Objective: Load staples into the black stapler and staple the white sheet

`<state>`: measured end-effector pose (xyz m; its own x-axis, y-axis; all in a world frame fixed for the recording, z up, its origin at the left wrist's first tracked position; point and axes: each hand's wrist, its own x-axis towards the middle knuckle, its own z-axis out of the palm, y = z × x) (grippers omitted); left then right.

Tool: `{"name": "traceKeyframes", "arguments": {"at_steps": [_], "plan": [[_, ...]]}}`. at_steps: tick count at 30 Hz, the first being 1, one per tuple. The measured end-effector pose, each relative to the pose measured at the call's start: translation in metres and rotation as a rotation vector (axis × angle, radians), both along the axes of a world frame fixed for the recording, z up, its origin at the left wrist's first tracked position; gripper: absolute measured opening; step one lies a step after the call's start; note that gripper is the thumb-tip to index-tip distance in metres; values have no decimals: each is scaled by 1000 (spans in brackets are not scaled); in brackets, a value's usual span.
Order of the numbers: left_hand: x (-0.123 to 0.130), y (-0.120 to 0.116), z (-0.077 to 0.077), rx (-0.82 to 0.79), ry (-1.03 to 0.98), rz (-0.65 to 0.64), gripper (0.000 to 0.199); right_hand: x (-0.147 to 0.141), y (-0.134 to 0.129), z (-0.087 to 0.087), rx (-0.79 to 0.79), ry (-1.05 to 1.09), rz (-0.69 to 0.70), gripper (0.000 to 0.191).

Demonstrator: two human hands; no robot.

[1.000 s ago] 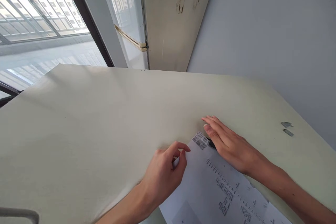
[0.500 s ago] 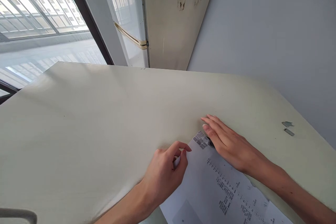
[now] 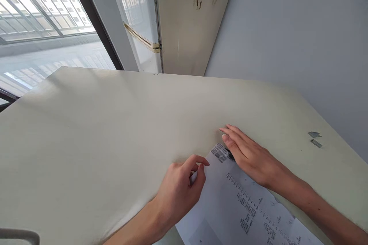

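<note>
left hand: curling at the paper's left edge, thumb and forefinger leaving a narrow gap; whether they are pinching the edge, i cannot tell.
paper: lying on the tabletop, passing between the hands; its printed patch is pointing up and away between the fingertips, and its long axis seems to be slanting down to the right, towards the right forearm, the near end running out of view.
dark object: peeking out beside the right thumb, mostly hiding.
right hand: lying flat, fingers straight and together, partly covering the dark object.
change: both hands are keeping their pose; only the view is drifting slightly, so the paper is staying put.
</note>
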<state>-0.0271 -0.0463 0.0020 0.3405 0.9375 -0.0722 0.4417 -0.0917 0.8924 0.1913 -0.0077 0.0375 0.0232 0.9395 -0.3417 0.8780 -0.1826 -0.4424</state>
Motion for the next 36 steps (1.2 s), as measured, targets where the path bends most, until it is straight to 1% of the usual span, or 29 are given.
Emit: {"name": "traceKeyframes", "arguments": {"at_steps": [6,9,17,22,28,30,33,36], "plan": [[0,-1,-3,6,7,-5,26,-2,3,-1,1,-32,11,70],[0,-1,-3,7,8,-6,26,-4,4,-2,20,-47,13,67],[-1,0,-1,29,5,-21,25,-5,2,-14,167,-118,80,57],[-1,0,-2,30,12,-25,25,-8,1,-23,292,-224,126,57],[-1,1,-4,16,14,-16,26,-14,2,-31,355,-319,158,59],[-2,1,-5,12,17,-18,26,-15,3,-31,355,-350,180,60],[-2,1,-4,1,19,-17,26,-16,4,-28,311,-368,210,62],[-2,2,-3,1,26,-20,27,-15,4,-21,263,-311,185,62]]}}
